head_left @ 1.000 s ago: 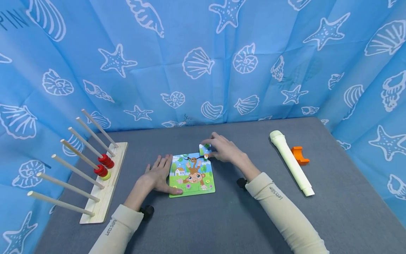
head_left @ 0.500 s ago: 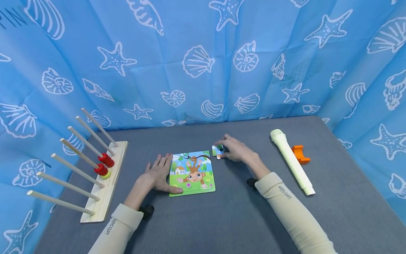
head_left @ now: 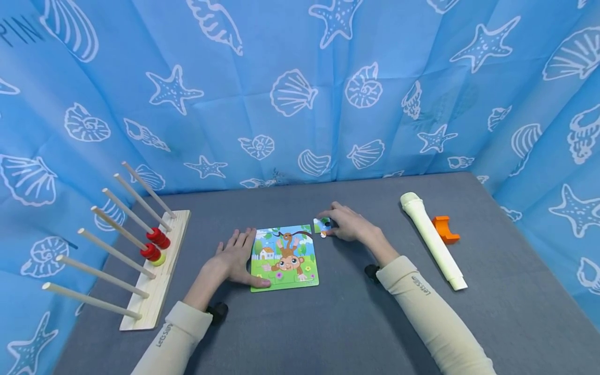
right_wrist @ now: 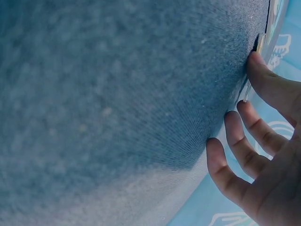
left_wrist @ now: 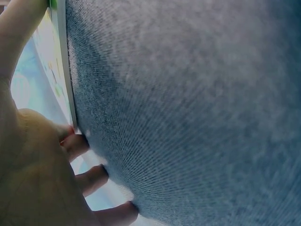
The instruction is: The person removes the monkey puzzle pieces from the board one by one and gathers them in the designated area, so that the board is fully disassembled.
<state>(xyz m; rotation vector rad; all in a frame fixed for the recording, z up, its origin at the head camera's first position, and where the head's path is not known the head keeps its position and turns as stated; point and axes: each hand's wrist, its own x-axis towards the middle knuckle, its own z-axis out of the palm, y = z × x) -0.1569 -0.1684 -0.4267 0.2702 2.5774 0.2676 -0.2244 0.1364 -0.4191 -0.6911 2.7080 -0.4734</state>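
A square monkey jigsaw puzzle (head_left: 284,255) lies flat on the grey table. My left hand (head_left: 230,260) rests along its left side, fingers spread and fairly straight, with the thumb on the lower left corner. In the left wrist view, the fingertips (left_wrist: 124,212) reach the table cloth beside the puzzle's edge (left_wrist: 63,61). Just off the puzzle's upper right corner, my right hand (head_left: 349,223) pinches a small puzzle piece (head_left: 321,224) between thumb and index finger. From the right wrist view, the thumb (right_wrist: 265,77) meets the piece's edge while the other fingers reach toward the table.
On the left stands a wooden peg rack (head_left: 157,281) with red and yellow rings (head_left: 152,252) on two of its rods. At the right lie a pale microphone-shaped stick (head_left: 432,239) and an orange U-shaped block (head_left: 445,230). A blue shell-print curtain (head_left: 290,140) borders the table.
My right hand has moved right, taking the puzzle piece from over the puzzle's upper right corner to just beside it. In the last half second it barely moves. My left hand has stayed put.
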